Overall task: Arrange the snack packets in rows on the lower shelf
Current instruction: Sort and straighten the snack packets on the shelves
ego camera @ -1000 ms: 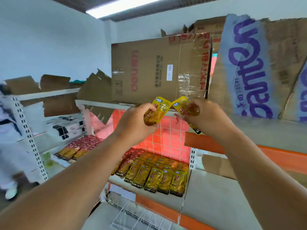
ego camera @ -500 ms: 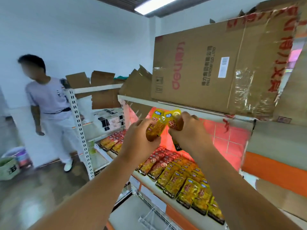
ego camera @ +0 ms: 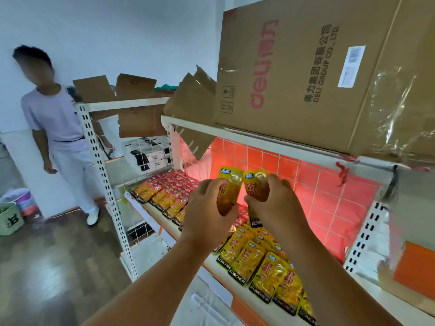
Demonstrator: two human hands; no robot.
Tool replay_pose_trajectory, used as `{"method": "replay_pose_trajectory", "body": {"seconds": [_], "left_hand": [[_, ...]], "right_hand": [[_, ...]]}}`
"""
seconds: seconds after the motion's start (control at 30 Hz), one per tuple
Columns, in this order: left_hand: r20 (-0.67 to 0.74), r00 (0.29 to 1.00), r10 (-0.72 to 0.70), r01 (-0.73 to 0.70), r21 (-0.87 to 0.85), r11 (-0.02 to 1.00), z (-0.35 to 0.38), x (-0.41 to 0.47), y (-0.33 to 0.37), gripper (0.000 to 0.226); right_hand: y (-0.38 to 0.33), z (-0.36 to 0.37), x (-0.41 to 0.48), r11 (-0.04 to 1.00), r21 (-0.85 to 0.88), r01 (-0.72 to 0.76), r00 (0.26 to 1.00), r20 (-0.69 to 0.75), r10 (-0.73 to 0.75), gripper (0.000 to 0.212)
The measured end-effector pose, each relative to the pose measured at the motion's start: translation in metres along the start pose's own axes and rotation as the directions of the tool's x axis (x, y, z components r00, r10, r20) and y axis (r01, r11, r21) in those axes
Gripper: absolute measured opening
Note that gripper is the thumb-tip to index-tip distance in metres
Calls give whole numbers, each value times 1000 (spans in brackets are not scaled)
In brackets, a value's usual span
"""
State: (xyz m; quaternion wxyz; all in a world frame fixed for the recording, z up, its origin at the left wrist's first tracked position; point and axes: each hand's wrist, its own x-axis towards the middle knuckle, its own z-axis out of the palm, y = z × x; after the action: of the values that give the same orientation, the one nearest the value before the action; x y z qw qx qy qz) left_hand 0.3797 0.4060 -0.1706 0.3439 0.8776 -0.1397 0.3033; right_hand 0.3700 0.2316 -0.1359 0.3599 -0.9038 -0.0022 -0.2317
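Note:
Both my hands are raised in front of the lower shelf (ego camera: 211, 267). My left hand (ego camera: 207, 205) grips a yellow snack packet (ego camera: 227, 191) held upright. Right beside it, my right hand (ego camera: 275, 203) grips a second yellow snack packet (ego camera: 255, 184), its black bottom edge poking out below my fingers. The two packets nearly touch at their tops. Below them the shelf carries rows of yellow snack packets (ego camera: 259, 262) at the right and red and orange packets (ego camera: 169, 189) further left. My hands hide part of the middle rows.
A large cardboard box (ego camera: 306, 67) sits on the upper shelf (ego camera: 259, 142) just above my hands. A person in white (ego camera: 56, 128) stands at the left by a white shelf post (ego camera: 103, 180). Buckets (ego camera: 14, 210) stand on the floor. An orange box (ego camera: 414, 269) lies at the far right.
My view has swung left and down, so the person and the lower shelf show more. Both hands have dropped lower with their packets, now held over the shelf's rows.

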Motion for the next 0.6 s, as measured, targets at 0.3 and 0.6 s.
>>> {"method": "replay_pose_trajectory", "body": {"seconds": [0.3,0.6], "left_hand": [[250,955,157,-157,-20,987,91,-11,-33,60],[475,824,308,-278,-135,951,163,-60,-57,63]], "right_hand": [[75,42,-16,943,-185,-276,960,4,282,34],[132,78,-75,727,-280,-627,775,-132,618,38]]}}
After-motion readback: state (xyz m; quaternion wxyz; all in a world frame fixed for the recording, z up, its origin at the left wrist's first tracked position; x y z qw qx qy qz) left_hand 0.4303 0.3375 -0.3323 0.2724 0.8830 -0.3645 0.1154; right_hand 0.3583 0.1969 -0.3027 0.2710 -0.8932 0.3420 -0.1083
